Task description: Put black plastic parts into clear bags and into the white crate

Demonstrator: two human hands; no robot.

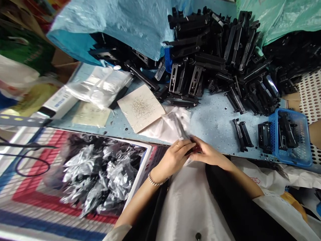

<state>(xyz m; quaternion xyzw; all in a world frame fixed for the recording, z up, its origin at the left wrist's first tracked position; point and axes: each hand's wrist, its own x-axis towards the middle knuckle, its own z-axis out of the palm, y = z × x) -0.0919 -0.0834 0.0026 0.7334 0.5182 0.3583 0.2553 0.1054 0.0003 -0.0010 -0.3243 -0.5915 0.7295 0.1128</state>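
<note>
My left hand (pixel 173 159) and my right hand (pixel 209 153) meet at the table's front edge, close to my body, with their fingertips almost touching. Both are closed around a thin clear plastic bag (pixel 181 129) with a dark, narrow part showing through it. The fingers cover the bag's near end. Under and beside it lie more flat plastic bags (pixel 160 132). A square tan board (pixel 140 108) with small grains scattered on it rests partly on them.
Black plastic parts (pixel 195 63) are heaped at the back, below a blue bag (pixel 112 26) and a green bag (pixel 288 16). To the right stands a blue basket (pixel 307 147) holding several parts. A striped crate (pixel 30 197) with bagged parts (pixel 95 177) is at lower left.
</note>
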